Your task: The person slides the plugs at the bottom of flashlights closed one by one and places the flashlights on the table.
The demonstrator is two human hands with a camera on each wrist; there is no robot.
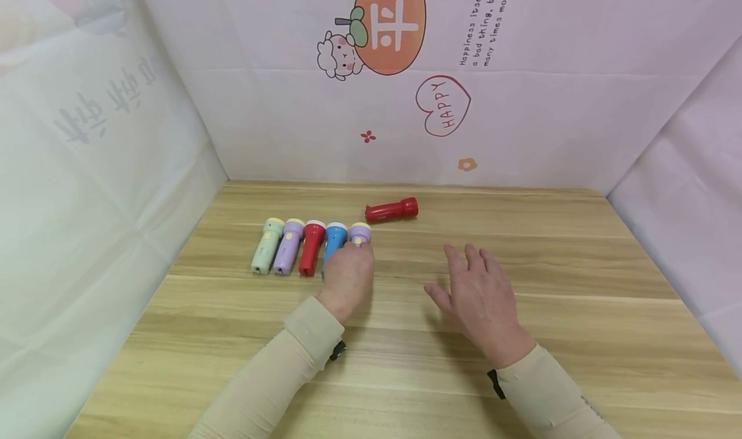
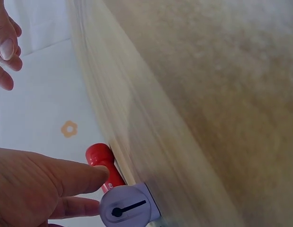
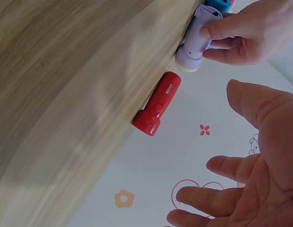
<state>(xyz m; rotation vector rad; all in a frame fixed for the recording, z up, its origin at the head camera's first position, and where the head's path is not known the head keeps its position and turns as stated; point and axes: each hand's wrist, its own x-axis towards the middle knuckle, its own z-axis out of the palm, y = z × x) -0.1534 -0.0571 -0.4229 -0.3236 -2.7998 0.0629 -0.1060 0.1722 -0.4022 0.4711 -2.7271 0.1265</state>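
Observation:
My left hand [image 1: 350, 277] grips a purple flashlight [image 1: 359, 232] at the right end of a row on the table. In the right wrist view, its thumb lies on this flashlight's body [image 3: 197, 35]. Beside it in the row, leftward, are a blue flashlight [image 1: 335, 238], a red one [image 1: 311, 249], another purple one [image 1: 288, 249] and a pale green one [image 1: 267, 247]. Farther back another red flashlight [image 1: 392, 210] lies sideways, apart from the row. To the right, my right hand [image 1: 482, 300] hovers with fingers spread, holding nothing.
The flashlights lie on a wood-grain table [image 1: 580, 252]. A white printed cloth [image 1: 278, 117] hangs behind it, and more white cloth [image 1: 87, 233] stands along the left and right sides.

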